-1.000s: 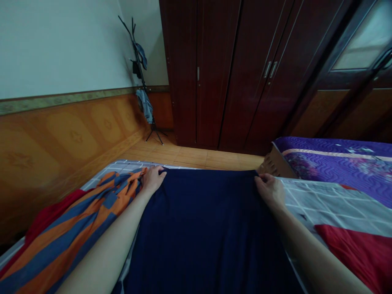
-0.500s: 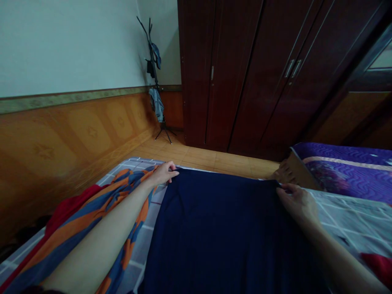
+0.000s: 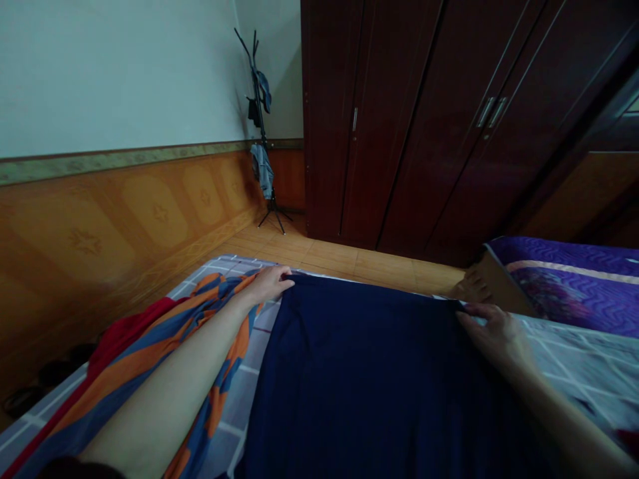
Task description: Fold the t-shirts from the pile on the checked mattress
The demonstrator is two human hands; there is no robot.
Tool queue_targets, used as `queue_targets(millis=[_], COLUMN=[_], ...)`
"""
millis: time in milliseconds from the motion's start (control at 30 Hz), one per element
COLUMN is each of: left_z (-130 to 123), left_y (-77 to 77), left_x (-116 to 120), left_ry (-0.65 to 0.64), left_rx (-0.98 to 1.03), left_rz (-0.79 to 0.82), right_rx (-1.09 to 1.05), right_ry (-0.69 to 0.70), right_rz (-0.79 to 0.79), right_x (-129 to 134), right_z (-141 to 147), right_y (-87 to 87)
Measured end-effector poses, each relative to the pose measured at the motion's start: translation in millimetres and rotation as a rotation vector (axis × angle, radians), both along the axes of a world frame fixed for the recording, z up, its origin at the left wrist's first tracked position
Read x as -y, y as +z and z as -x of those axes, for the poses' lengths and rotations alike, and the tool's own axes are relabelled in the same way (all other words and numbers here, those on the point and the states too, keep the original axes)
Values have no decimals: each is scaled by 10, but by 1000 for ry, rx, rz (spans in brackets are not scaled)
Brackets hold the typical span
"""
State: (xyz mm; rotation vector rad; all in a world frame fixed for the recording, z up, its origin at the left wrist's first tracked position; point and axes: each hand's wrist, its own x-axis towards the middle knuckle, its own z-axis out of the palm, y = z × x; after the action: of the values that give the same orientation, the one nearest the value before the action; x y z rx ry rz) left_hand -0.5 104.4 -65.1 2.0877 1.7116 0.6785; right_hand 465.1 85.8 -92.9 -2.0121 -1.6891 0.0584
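the navy cloth (image 3: 359, 379) lies spread on a grey checked bed sheet (image 3: 239, 412), and i have its far edge pinched near both corners, my left hand (image 3: 269, 285) at one and my right hand (image 3: 492, 339) at the other, both closed on the fabric. left of the navy cloth, my forearm crosses an orange-and-blue striped cloth (image 3: 142, 356) beside a red cloth (image 3: 127, 329). right of it lies a purple quilt (image 3: 574, 279). beyond it stand a dark red wooden wardrobe (image 3: 399, 133) and a black coat rack (image 3: 262, 133) hung with clothes.
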Motion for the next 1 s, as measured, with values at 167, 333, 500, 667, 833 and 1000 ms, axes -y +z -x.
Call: queue_targets(millis=[167, 333, 500, 667, 833, 1000], left_z=[4, -31, -16, 12, 58, 81], left_y=[-33, -105, -176, -189, -255, -326], left_x=[-75, -133, -175, -185, -212, -283], left_ry=[103, 108, 17, 62, 129, 211], left_rx=[-9, 48, 129, 176, 244, 266], left_rz=[-5, -22, 46, 156, 129, 117], right_rx=[9, 20, 29, 27, -1, -24], right_ry=[-68, -39, 19, 56, -7, -109], right_rz=[-12, -46, -62, -63, -42, -20], right_x=[37, 96, 167, 226, 197, 165], right_z=[18, 69, 172, 247, 185, 108], right_y=[77, 83, 77, 107, 123, 140])
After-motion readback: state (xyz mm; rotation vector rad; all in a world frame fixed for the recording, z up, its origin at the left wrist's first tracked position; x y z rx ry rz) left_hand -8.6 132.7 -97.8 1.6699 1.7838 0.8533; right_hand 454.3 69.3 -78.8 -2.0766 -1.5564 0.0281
